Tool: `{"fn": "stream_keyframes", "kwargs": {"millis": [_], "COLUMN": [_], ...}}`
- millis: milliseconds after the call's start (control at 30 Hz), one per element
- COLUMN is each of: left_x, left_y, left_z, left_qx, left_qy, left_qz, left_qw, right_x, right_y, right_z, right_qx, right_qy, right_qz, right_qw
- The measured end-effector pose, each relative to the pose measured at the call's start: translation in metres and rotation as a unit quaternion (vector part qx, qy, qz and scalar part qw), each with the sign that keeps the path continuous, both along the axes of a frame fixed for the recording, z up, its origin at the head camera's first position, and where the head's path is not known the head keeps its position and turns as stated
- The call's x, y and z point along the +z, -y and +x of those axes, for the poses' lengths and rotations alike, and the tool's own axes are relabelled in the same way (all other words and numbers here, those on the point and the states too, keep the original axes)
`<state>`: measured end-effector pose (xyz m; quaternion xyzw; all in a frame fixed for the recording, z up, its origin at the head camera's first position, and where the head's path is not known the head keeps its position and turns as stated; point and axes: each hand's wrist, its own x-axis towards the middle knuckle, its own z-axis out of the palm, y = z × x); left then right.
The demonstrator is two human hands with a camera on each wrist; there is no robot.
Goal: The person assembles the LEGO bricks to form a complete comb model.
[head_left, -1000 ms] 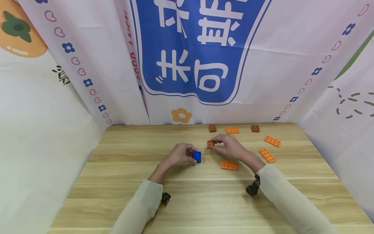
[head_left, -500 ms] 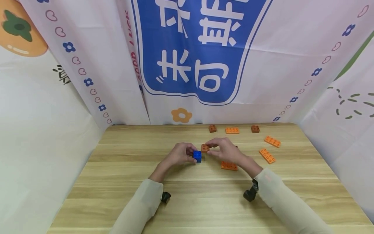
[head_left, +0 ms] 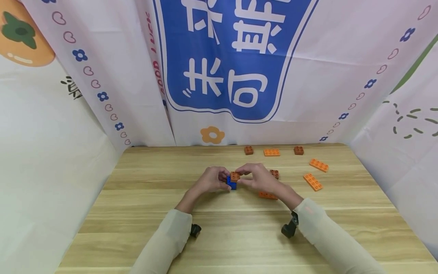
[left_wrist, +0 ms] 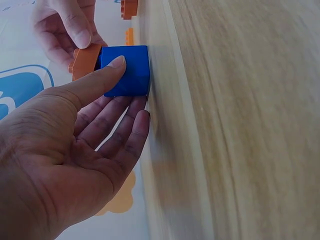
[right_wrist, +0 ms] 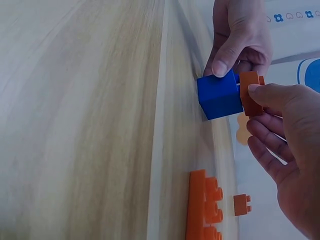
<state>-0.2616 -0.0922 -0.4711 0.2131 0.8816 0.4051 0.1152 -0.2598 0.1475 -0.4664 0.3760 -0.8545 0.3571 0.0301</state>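
Observation:
A blue brick (head_left: 232,185) stands on the wooden table. My left hand (head_left: 210,180) pinches it between thumb and fingers, as the left wrist view shows with the blue brick (left_wrist: 131,75) under the thumb. My right hand (head_left: 259,179) pinches a brown-orange brick (head_left: 234,176) by its sides, studs up. In the right wrist view this small brick (right_wrist: 251,93) sits over the blue brick's studded top, slightly tilted, with a narrow gap at one side. Whether the studs are engaged I cannot tell.
Partly behind my right hand lie a brown brick (head_left: 274,174) and an orange brick (head_left: 268,195). Farther back are brown bricks (head_left: 248,150) and an orange brick (head_left: 272,152); more orange bricks (head_left: 313,182) lie at the right. A printed curtain (head_left: 143,125) hangs along the table's back edge.
My right hand has carried the brown-orange brick leftward onto the top of the blue brick. A brown brick behind that hand has come into view. My left hand has stayed on the blue brick.

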Motion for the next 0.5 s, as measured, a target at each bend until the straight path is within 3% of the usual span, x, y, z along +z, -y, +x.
{"fn": "stream_keyframes", "kwargs": {"millis": [500], "left_x": [-0.0016], "left_y": [0.0009], "left_z": [0.0008], "left_qx": [-0.007], "left_qy": [-0.008], "left_qz": [0.015], "left_qw": [0.9998], "right_x": [0.0079], "right_y": [0.0104], "right_z": [-0.0013], "right_qx": [0.013], "right_qy": [-0.012], "right_qz": [0.045], "right_qw": [0.9988]}}
